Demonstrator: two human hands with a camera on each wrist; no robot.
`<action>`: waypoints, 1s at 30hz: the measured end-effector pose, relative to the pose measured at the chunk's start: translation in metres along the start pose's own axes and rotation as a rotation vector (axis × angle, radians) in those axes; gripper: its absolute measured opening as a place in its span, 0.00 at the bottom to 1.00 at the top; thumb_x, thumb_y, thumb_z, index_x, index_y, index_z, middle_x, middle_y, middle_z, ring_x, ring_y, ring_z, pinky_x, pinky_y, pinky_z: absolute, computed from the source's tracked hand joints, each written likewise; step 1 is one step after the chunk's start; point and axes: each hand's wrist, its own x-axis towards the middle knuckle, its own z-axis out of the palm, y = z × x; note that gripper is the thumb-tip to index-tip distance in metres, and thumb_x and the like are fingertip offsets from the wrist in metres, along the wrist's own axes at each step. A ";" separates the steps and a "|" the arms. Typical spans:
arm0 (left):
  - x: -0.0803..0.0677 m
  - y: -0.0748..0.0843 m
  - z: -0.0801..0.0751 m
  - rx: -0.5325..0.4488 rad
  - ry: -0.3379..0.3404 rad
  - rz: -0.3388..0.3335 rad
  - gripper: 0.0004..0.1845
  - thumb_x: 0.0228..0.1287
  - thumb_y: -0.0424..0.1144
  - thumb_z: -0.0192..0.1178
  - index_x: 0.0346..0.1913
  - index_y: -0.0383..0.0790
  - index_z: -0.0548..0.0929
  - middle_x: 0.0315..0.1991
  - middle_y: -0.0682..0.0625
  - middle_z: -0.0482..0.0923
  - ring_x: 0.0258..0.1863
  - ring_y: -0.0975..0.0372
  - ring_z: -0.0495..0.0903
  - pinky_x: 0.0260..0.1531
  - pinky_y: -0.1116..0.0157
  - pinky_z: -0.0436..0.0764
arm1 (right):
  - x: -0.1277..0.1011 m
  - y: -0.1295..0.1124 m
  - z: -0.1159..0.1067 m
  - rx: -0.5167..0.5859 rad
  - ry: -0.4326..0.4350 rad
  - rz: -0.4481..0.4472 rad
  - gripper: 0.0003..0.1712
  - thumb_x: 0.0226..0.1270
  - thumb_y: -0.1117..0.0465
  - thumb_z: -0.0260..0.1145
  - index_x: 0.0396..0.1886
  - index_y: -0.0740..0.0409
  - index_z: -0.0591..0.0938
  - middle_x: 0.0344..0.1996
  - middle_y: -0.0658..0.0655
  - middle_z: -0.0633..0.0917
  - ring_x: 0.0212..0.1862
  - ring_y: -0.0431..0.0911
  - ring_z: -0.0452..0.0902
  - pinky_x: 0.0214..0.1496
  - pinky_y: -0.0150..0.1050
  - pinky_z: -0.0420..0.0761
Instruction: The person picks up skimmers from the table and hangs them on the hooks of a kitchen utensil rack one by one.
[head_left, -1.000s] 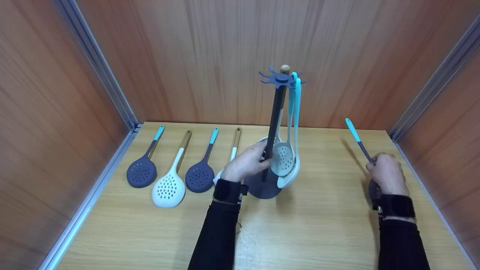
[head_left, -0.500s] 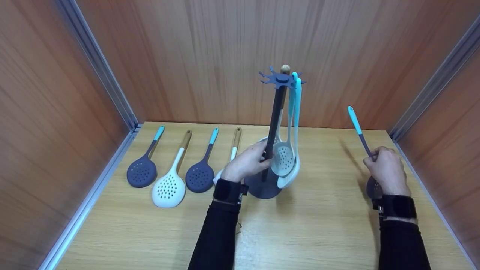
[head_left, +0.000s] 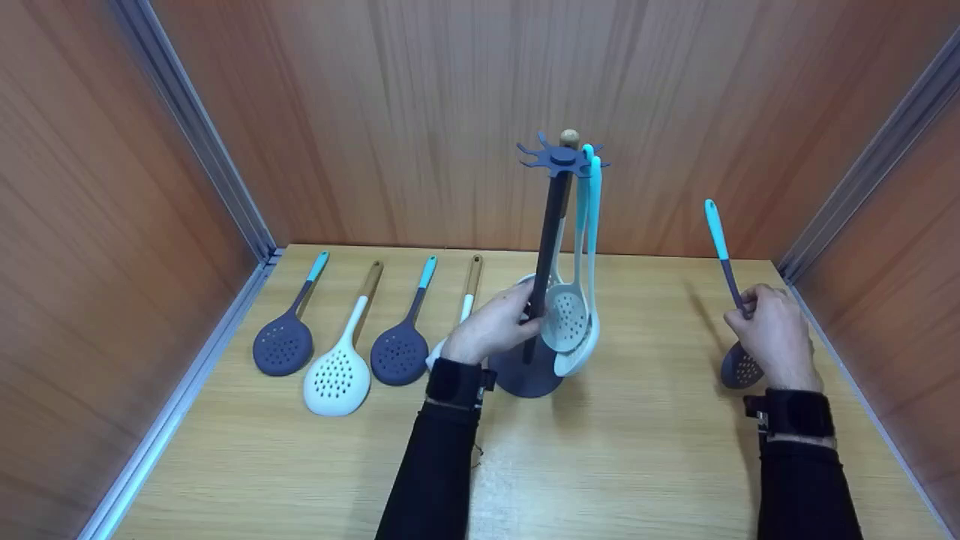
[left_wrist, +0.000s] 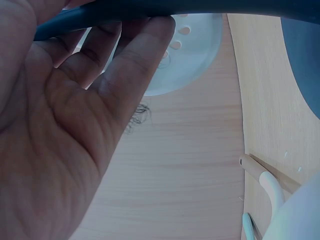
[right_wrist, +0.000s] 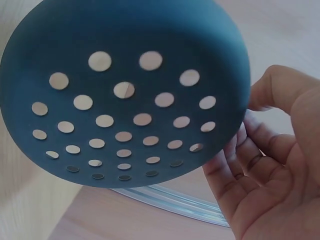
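My left hand (head_left: 491, 322) grips the dark pole (head_left: 553, 225) of a utensil stand, whose round base (head_left: 525, 379) rests on the table. Pale slotted utensils hang from the stand's hooked top (head_left: 561, 156) on its right side, among them a small skimmer (head_left: 566, 319) with a turquoise handle. At the right, my right hand (head_left: 772, 337) pinches the dark shaft of a skimmer with a turquoise handle (head_left: 716, 229). It is held upright and slightly tilted, its perforated head (right_wrist: 125, 115) below the hand. The right wrist view shows that head large, hiding part of the fingers.
Several skimmers lie in a row at the left: a dark one (head_left: 283, 345), a white one (head_left: 337, 379), another dark one (head_left: 400, 352) and a wooden-handled one (head_left: 473, 277) partly behind my left hand. Wood panels (head_left: 420, 112) enclose the table at the back and sides.
My right hand has raised the dark skimmer a little; its handle stands higher and more upright, and more of its head shows. The left hand and stand have hardly moved.
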 end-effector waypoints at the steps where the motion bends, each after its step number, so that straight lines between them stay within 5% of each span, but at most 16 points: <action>1: 0.000 0.000 0.000 0.000 0.001 0.001 0.26 0.89 0.34 0.64 0.83 0.42 0.75 0.69 0.40 0.86 0.75 0.48 0.87 0.74 0.49 0.91 | 0.000 -0.001 0.000 0.004 0.003 -0.002 0.19 0.77 0.64 0.70 0.56 0.79 0.84 0.50 0.80 0.89 0.53 0.75 0.88 0.58 0.74 0.87; 17: 0.001 -0.001 0.000 -0.030 -0.002 -0.009 0.25 0.90 0.33 0.63 0.81 0.45 0.76 0.72 0.42 0.86 0.76 0.48 0.86 0.74 0.49 0.91 | -0.002 -0.024 -0.008 0.041 0.060 0.013 0.28 0.78 0.67 0.67 0.72 0.78 0.78 0.55 0.76 0.84 0.55 0.70 0.84 0.55 0.63 0.83; 30: 0.001 0.000 0.000 -0.005 -0.001 0.001 0.27 0.89 0.33 0.63 0.83 0.43 0.75 0.73 0.39 0.85 0.76 0.47 0.87 0.73 0.49 0.92 | -0.008 -0.045 -0.021 0.046 0.074 0.013 0.33 0.81 0.66 0.62 0.81 0.72 0.72 0.61 0.74 0.83 0.59 0.69 0.85 0.55 0.65 0.85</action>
